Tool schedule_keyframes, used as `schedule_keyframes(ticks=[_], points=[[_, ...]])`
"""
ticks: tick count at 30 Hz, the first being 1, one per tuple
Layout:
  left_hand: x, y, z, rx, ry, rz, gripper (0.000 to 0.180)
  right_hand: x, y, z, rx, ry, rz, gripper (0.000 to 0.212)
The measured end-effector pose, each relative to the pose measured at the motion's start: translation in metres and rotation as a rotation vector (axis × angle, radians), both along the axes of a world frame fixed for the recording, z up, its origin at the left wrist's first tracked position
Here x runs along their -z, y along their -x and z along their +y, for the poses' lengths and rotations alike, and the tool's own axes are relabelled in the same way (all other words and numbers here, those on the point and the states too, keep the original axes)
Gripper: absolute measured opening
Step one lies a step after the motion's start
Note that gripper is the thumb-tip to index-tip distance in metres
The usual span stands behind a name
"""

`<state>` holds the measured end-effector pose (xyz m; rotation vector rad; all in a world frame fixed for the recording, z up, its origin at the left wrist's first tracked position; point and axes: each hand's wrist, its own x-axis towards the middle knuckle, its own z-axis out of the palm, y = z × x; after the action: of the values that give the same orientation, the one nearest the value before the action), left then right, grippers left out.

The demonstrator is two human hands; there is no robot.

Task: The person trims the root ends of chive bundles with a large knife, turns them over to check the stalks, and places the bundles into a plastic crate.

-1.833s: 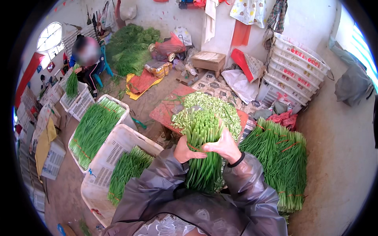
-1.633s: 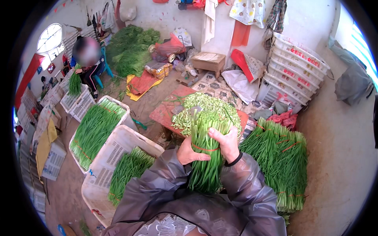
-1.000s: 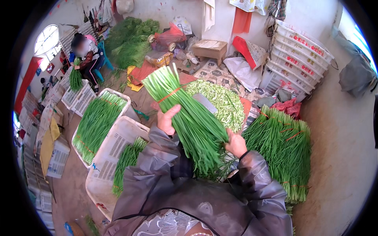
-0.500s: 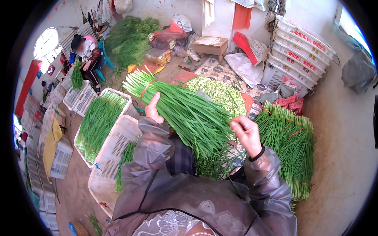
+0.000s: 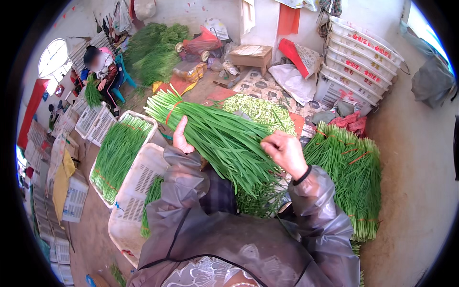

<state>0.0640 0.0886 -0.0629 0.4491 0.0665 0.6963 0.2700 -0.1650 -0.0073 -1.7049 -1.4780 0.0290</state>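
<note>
A big bundle of green chives (image 5: 220,138) lies slanted in front of me, its pale stem ends at the upper left and its leaf tips at the lower right. An orange-red band circles it near the stems. My left hand (image 5: 181,137) holds the bundle from below, thumb up along its near side and the other fingers hidden under the leaves. At the leafy end, my right hand (image 5: 286,150) is closed in a pinch against the leaves. What lies between its fingertips is too small to make out. Loose green leaves (image 5: 260,201) hang and lie below the bundle.
Banded chives are stacked at my right (image 5: 342,177). On my left stand a filled white crate (image 5: 154,125) and another pale crate (image 5: 138,177). Pale cut pieces (image 5: 263,111) cover the floor ahead. Nested crates (image 5: 361,62) stand far right; a seated person (image 5: 103,71) holds greens far left.
My right hand has moved left and slightly up, from beside the leaf tips onto the leaves. The bundle has shifted slightly left in my left hand.
</note>
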Motion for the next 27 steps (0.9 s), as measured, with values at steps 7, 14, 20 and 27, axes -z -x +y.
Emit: schedule_keyframes(ticks=[7,14,20,27], points=[[0.004,-0.003,0.008,0.124,-0.018,0.021,0.044,-0.001,0.013,0.011,0.061,0.077,0.005,0.024],[0.005,-0.010,0.004,0.075,-0.038,0.058,0.046,0.011,-0.002,0.018,-0.007,0.112,0.073,0.011],[0.002,-0.009,-0.001,0.107,-0.006,0.040,0.047,0.006,-0.019,0.006,-0.236,0.137,0.598,0.011],[0.004,-0.011,-0.004,-0.042,-0.142,0.040,0.046,-0.009,-0.016,-0.017,-0.242,0.191,0.905,0.004]])
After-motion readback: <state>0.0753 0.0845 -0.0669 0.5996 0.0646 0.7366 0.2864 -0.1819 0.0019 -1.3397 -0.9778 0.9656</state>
